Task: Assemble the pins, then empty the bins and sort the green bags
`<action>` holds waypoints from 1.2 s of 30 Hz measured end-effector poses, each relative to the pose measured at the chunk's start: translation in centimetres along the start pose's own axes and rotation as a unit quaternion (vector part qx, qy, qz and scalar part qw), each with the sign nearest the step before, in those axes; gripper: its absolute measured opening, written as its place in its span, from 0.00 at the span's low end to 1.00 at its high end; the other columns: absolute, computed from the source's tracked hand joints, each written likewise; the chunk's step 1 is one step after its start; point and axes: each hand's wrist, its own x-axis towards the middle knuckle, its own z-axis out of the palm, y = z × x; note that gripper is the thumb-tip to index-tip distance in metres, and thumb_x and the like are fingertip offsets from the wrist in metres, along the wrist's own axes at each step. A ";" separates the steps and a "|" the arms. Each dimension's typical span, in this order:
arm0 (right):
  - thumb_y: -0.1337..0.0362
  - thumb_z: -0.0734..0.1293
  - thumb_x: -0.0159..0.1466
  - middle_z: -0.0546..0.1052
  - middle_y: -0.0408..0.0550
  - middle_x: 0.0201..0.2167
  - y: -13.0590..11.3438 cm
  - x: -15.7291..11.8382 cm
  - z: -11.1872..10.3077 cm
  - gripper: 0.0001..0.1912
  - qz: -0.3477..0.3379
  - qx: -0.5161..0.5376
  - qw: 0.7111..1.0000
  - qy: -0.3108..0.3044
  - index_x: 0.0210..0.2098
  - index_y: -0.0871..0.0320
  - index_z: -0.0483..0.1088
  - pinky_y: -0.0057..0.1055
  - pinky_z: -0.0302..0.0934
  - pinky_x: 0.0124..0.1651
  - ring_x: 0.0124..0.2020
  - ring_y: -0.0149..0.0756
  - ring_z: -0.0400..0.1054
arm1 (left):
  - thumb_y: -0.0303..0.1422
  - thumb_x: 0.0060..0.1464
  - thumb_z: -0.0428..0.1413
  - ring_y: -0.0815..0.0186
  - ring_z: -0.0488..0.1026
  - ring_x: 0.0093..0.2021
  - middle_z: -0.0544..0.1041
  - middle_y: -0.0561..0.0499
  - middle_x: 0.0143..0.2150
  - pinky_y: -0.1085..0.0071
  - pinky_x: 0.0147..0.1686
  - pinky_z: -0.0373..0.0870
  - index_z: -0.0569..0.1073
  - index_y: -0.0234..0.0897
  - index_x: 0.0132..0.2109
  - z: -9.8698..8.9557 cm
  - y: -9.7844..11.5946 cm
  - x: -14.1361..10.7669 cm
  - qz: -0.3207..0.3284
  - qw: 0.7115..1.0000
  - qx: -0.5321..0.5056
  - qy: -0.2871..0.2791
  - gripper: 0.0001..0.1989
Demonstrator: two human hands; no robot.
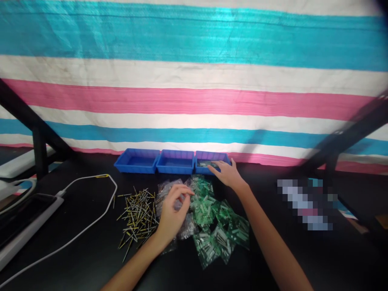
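My left hand (174, 210) hovers over the middle of the table, thumb and forefinger pinched together. Whatever may be between those fingertips is too small to make out. Beneath it lie clear plastic bags (165, 192) and part of a heap of green-tinted bags (203, 210) with small pale pieces inside. My right hand (226, 173) reaches over the front rim of the right blue tray (212, 155), fingers apart and nothing visibly gripped. A few small pieces (204, 163) lie in that tray, partly hidden by the fingers. Left of my left hand is a loose pile of thin metal-and-yellow rods (139, 214).
Two more blue trays, the middle one (176, 169) and the left one (136, 169), stand in the same row. A white cable (87, 222) runs to a dark-screened device (27, 218) at left. Black frame legs (39, 149) flank the table before a striped sheet (194, 101).
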 end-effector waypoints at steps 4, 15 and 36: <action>0.47 0.55 0.64 0.72 0.53 0.46 -0.1 0.1 0.5 0.24 0.000 -0.030 0.999 0.023 0.46 0.57 0.69 0.55 0.29 0.60 0.52 0.44 0.62 | 0.26 0.55 0.49 0.65 0.68 0.40 0.70 0.49 0.37 0.71 0.35 0.64 0.73 0.37 0.34 -0.1 -0.1 0.0 0.011 1.000 0.003 -0.006 0.08; 0.54 0.68 0.56 0.76 0.45 0.34 -3.3 -1.0 -2.6 0.16 -0.085 0.112 0.987 -0.073 0.40 0.55 0.72 0.31 0.59 0.38 0.36 0.37 0.69 | 0.26 0.54 0.50 0.66 0.68 0.38 0.71 0.50 0.35 0.71 0.37 0.63 0.72 0.36 0.34 0.1 -0.8 0.1 0.032 0.999 0.031 -0.022 0.07; 0.53 0.74 0.44 0.70 0.54 0.42 -1.5 -1.2 -0.9 0.36 -0.017 0.087 0.957 -0.276 0.49 0.58 0.63 0.35 0.62 0.35 0.37 0.46 0.69 | 0.29 0.56 0.49 0.64 0.70 0.37 0.71 0.48 0.34 0.70 0.35 0.66 0.72 0.35 0.32 -0.4 0.2 -0.3 -0.006 0.994 -0.076 -0.074 0.09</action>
